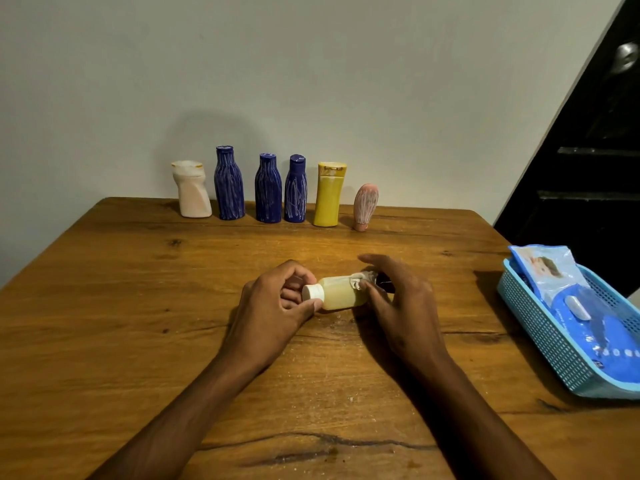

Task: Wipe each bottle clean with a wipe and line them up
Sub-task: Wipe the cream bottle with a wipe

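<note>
Six bottles (268,188) stood in a row along the far edge of the worktop (138,306), against the wall (311,64). Nearer, at the middle, a small bottle (341,292) lay sideways between the left hand (277,306) and the right hand (398,306). A basket (540,327) sat at the right edge, with a wipes pack (588,317) in it.

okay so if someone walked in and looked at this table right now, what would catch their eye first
Probably the two hands at the table's middle: the left hand grips the white cap end of a small pale yellow bottle lying sideways, while the right hand presses a wipe to it. Next, the row of six bottles against the wall, then the blue basket at the right edge.
</note>
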